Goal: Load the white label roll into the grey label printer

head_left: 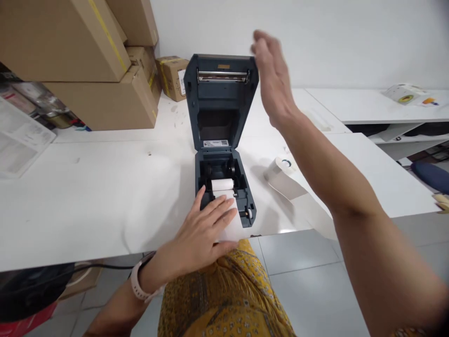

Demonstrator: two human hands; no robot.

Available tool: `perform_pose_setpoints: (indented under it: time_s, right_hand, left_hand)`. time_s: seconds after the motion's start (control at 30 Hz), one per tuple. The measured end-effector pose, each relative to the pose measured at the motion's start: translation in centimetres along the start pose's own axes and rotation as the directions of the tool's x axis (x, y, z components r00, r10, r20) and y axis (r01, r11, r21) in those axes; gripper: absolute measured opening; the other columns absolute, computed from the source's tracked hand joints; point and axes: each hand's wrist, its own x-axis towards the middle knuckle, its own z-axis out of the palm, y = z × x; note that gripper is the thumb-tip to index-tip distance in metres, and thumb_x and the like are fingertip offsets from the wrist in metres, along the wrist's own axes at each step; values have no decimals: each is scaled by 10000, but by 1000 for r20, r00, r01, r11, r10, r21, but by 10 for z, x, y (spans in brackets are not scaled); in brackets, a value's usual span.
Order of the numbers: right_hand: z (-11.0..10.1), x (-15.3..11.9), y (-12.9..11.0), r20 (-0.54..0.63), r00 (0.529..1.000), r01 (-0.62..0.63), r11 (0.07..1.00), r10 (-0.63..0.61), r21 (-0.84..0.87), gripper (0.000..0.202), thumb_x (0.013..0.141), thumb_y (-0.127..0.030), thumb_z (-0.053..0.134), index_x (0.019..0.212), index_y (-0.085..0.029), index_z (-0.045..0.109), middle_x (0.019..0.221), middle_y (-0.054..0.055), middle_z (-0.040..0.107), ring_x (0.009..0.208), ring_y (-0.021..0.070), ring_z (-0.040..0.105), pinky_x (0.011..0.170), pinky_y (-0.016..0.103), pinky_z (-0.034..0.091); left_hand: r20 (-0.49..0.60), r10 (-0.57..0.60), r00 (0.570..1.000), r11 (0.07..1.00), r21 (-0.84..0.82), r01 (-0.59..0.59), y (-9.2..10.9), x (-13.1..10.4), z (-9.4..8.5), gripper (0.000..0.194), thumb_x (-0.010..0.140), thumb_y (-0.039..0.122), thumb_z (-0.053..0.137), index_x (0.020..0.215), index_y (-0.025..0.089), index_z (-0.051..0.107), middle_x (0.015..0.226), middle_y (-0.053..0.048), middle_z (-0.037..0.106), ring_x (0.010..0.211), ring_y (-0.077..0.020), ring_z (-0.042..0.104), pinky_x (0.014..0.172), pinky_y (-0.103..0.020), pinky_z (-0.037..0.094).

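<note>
A dark grey label printer [200, 119] stands on the white table with its lid raised. Inside its lower body sits a roll of white paper [222, 184], and a strip from it runs forward over the front edge. My left hand [213, 224] lies spread over that strip and the printer's front. At the lid's upper right edge is my right hand [275, 77], raised with its fingers stretched out; its fingertips are a little blurred. Whether it touches the lid or stays just beside it, I cannot tell.
Cardboard boxes [105, 103] are stacked at the back left, beside a translucent plastic bin [21, 135]. Right of the printer, a loose label roll [280, 166] trails a long strip past the table's front edge. Another roll [405, 95] lies on the far right table.
</note>
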Motion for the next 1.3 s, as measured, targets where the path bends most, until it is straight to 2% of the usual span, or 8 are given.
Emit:
perform_pose_setpoints:
  time_s: [0.17, 0.4, 0.57, 0.67, 0.73, 0.9, 1.17, 1.3]
  right_hand:
    - [4, -9, -11, 78, 997, -24, 1000, 24, -3, 530, 1106, -592, 255, 1164, -308, 698, 1272, 24, 728, 1228, 235, 673, 1094, 438, 562]
    - [-8, -184, -33, 60, 908, 419, 902, -414, -107, 421, 1106, -408, 345, 1447, -298, 566, 1453, 86, 639, 1379, 264, 582, 1156, 505, 497]
    - [17, -263, -13, 45, 926, 379, 918, -376, -119, 441, 1099, -364, 327, 1408, -289, 633, 1419, 91, 677, 1391, 293, 591, 1117, 564, 522]
    - [34, -272, -11, -112, 974, 196, 980, -199, -34, 345, 1087, -325, 407, 1179, -308, 740, 1250, 60, 757, 1317, 270, 642, 1125, 555, 520]
    - [41, -270, -11, -169, 985, 47, 998, -41, 34, 245, 1054, -380, 514, 1140, -319, 735, 1268, 55, 745, 1339, 265, 627, 1168, 545, 492]
    - [48, -273, -3, -3, 938, -334, 902, 348, 273, 781, 947, -635, 592, 1614, -323, 329, 1716, 97, 357, 1565, 300, 404, 1222, 536, 454]
    - [56, -275, -3, 44, 896, -405, 774, 442, 487, 912, 864, -598, 682, 1627, -264, 313, 1696, 129, 393, 1532, 317, 441, 1230, 568, 426]
    - [60, -273, 0, 14, 900, -378, 764, 435, 522, 870, 861, -547, 672, 1609, -236, 352, 1676, 142, 425, 1509, 314, 473, 1245, 568, 397]
  left_hand:
    - [-101, 40, 994, 993, 114, -28, 24, -20, 12, 514, 1058, 454, 559, 1415, 86, 591, 1483, -166, 650, 1434, -312, 580, 1254, -581, 403]
    - [-371, 98, 924, 994, 79, -74, 44, -31, 24, 243, 984, 145, 621, 1212, 119, 701, 1179, -103, 810, 1235, -259, 726, 1115, -486, 576]
    - [-623, -21, 782, 1000, -15, 16, 54, -42, 23, 345, 934, 140, 633, 1272, 179, 694, 1182, -83, 795, 1203, -240, 708, 1050, -460, 607]
    - [-733, -310, 605, 947, -182, 265, 40, -30, 28, 464, 948, 200, 654, 1407, 260, 630, 1493, -91, 630, 1437, -299, 542, 1218, -563, 435]
    - [-576, -635, 515, 772, -502, 391, 26, -16, 34, 636, 975, 368, 671, 1567, 280, 455, 1703, -116, 376, 1600, -338, 312, 1300, -594, 282]
    - [-81, -810, 581, 303, -906, 297, 3, 7, 43, 783, 950, 515, 681, 1613, 270, 343, 1683, -124, 412, 1555, -332, 407, 1265, -510, 390]
    - [-151, -823, 547, 371, -873, 317, 6, 4, 42, 789, 881, 541, 722, 1531, 208, 424, 1623, -164, 465, 1507, -343, 453, 1242, -505, 392]
    - [-353, -898, 265, 437, -791, 429, 48, -19, 55, 577, 927, 583, 639, 1351, 211, 515, 1462, -132, 564, 1353, -263, 542, 1165, -435, 433]
